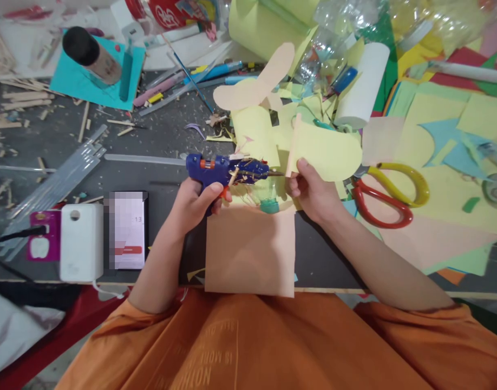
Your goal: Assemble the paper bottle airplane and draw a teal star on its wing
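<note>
My left hand [200,200] is closed round the grip of a blue hot glue gun [226,169], a finger on its orange trigger. The nozzle points right, toward a thin wooden stick [292,146] held upright. My right hand [309,189] pinches that stick together with a yellow half-round paper piece [329,154]. The nozzle tip sits just left of the stick's lower end. Below both hands lies a tan paper sheet [250,252] on the dark table, reaching past its front edge. A small green bottle cap [269,205] shows between my hands.
Red and yellow scissors [388,197] lie right of my right hand. A phone [129,230], a white power adapter [81,241] and clear glue sticks [57,181] are at left. Coloured paper, a white roll [364,81], pens and wood scraps crowd the back.
</note>
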`<state>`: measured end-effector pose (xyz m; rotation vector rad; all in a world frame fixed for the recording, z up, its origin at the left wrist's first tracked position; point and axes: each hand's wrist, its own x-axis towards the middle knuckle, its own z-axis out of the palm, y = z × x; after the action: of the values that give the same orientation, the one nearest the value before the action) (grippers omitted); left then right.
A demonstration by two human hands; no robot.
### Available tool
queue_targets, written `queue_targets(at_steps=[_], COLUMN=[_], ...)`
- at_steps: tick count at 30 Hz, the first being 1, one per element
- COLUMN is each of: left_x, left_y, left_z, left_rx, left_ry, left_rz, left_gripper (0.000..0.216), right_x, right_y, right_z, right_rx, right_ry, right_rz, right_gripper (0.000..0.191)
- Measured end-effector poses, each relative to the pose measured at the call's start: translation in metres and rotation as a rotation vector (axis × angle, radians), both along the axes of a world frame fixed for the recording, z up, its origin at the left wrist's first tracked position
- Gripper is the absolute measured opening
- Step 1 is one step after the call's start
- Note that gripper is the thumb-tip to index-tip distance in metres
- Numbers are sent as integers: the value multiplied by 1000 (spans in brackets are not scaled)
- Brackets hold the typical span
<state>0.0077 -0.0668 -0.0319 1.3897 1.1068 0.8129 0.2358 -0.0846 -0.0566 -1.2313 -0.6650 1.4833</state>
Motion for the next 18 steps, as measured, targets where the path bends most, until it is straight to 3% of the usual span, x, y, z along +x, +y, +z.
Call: queue_targets(at_steps=[18], left_x=[-2], left_y=[1], left_z=[-4], left_rx=[24], left_ry=[50], left_rz=[-36], left_gripper=[62], right_x=[-1], right_y=[-1], right_z=[2], right_rx=[-1], right_ry=[4], right_rz=[20], right_gripper=[59])
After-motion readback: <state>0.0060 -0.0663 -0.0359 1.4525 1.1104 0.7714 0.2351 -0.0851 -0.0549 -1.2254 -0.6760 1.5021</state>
